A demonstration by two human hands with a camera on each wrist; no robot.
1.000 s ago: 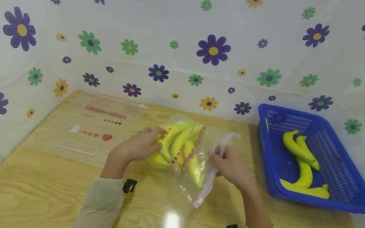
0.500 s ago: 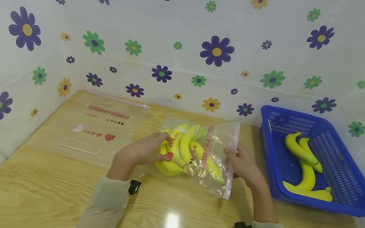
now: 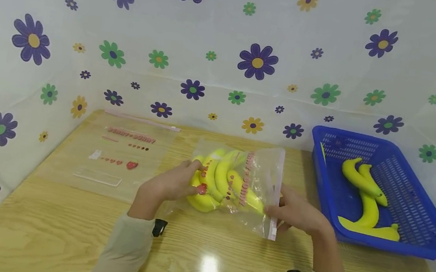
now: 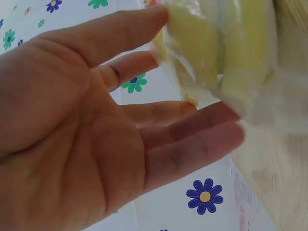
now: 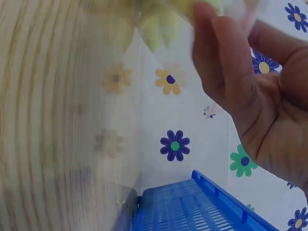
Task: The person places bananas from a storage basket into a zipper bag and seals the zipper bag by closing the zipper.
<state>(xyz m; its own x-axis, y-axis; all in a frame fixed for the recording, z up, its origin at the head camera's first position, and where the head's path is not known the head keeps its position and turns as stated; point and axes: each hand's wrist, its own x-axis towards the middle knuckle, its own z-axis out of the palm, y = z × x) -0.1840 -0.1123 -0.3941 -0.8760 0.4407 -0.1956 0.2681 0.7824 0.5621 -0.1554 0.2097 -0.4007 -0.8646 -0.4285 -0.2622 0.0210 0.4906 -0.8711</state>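
A clear zip bag with red print lies on its side in the middle of the head view. Several yellow bananas fill its left part. My left hand holds the bag's bottom end, thumb on the near face. In the left wrist view the fingers reach under the bag. Near the zip edge at the right, my right hand pinches the bag between thumb and fingers. The right wrist view shows that hand blurred at the bag, its fingertips partly hidden.
A flat zip bag with red print lies at the table's back left. At the right stands a blue basket with several bananas inside. A flowered cloth encloses the wooden table at the back and sides.
The filled bag has swung from slanted to nearly straight, its zip edge moving right. My right hand has slid nearer along that edge. The left hand shifted slightly right.
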